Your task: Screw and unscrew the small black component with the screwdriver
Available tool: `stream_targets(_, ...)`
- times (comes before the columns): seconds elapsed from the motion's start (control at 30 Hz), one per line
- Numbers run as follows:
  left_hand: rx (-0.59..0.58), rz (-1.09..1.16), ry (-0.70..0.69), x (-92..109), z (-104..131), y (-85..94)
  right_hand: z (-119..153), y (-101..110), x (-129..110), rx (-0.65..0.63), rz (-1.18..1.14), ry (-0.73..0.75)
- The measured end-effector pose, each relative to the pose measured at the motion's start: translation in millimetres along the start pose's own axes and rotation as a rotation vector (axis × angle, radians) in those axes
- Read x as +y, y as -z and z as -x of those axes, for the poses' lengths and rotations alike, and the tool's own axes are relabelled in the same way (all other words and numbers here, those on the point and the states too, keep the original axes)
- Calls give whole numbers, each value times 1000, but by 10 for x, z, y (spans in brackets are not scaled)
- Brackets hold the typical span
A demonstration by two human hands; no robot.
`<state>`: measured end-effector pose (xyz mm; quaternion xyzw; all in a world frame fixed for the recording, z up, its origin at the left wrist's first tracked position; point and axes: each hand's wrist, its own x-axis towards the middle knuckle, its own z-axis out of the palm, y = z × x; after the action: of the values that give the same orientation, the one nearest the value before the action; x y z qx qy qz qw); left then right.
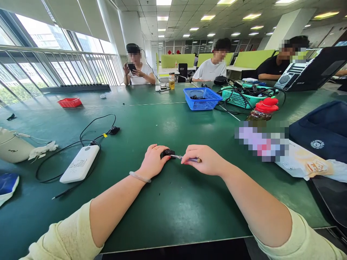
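My left hand (155, 159) is closed around a small black part (167, 153) on the green table; its exact kind I cannot make out. A screwdriver (193, 159) with a clear handle is pinched in my right hand (203, 159). Its thin shaft points left, and the tip meets the right side of the black part. Most of the part's left side is hidden by my left fingers. Both hands rest low over the middle of the table.
On the left lie a white power bank (80, 164) and a black cable (47, 177). A red tray (69, 103), a blue basket (202, 99) and a teal basket (235, 97) stand farther back. A red-lidded jar (262, 108) and dark bag (320, 130) are right. Several people sit beyond.
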<state>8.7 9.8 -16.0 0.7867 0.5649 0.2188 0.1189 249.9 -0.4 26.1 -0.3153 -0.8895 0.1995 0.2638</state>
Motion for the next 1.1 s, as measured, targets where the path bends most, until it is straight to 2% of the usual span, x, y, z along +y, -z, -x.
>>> stream_targets(0.23, 30, -19, -39, -17, -3, -12, -34, 16, 23, 183, -141, -196)
stream_targets(0.43, 33, -37, -21, -20, 3, -5, -38, 54, 83, 314, -128, -193)
stream_targets(0.77, 28, -30, -26, -35, 3, -15, -11, 62, 68, 242, -156, -125)
stream_targets(1.1, 17, -44, -14, -24, 7, -7, -1, 96, 72, 256, -173, -104)
